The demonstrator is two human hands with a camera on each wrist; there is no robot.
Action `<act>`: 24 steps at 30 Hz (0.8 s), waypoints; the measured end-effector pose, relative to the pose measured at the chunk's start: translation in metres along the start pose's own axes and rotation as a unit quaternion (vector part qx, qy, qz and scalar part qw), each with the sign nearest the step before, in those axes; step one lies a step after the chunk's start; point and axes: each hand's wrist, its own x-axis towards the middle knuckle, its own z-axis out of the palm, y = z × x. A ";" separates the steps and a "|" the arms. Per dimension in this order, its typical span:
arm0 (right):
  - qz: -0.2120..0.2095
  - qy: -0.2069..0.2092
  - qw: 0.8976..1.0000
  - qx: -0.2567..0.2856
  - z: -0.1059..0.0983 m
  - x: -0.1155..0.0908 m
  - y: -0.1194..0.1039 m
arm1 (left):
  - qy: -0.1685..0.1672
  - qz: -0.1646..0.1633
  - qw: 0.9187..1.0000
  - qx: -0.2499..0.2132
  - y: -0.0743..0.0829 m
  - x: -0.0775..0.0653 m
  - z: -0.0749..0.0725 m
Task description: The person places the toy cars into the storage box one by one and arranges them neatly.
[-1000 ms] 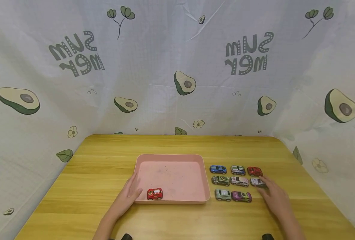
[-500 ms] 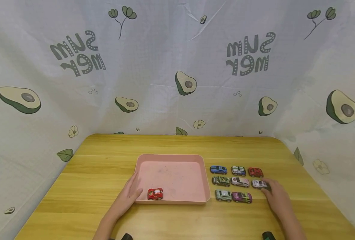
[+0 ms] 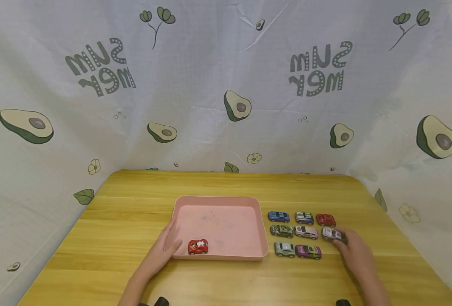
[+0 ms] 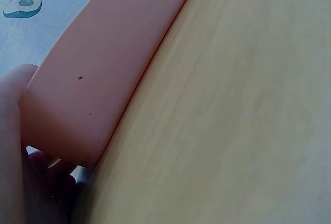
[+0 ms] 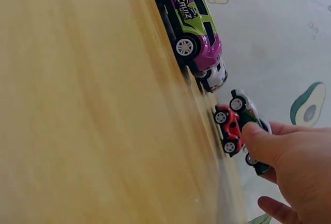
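Observation:
Near the table's right side, my right hand pinches a small white-and-dark toy car. In the right wrist view the thumb presses the near side of this toy car, which shows green low on its body; its wheels are off the table. My left hand holds the near left corner of a shallow pink tray. In the left wrist view its thumb lies at the rim of the tray and its fingers curl behind the corner. A red toy car sits inside the tray near that corner.
Between tray and right hand, several toy cars stand in rows, among them a blue car, a red car, a pale green car and a purple car. A printed cloth hangs behind the wooden table.
My right hand has drawn the white-and-dark toy car slightly right and lifted it off the table. The left hand and tray have stayed in place.

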 end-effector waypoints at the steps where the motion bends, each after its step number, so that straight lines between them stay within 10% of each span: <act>1: 0.001 -0.001 1.000 -0.002 -0.001 0.000 -0.001 | 0.001 -0.001 1.000 -0.001 -0.001 0.000 0.000; 24: -0.058 0.073 0.996 0.014 -0.012 -0.008 -0.050 | -0.006 -0.007 1.000 -0.001 0.001 -0.001 -0.001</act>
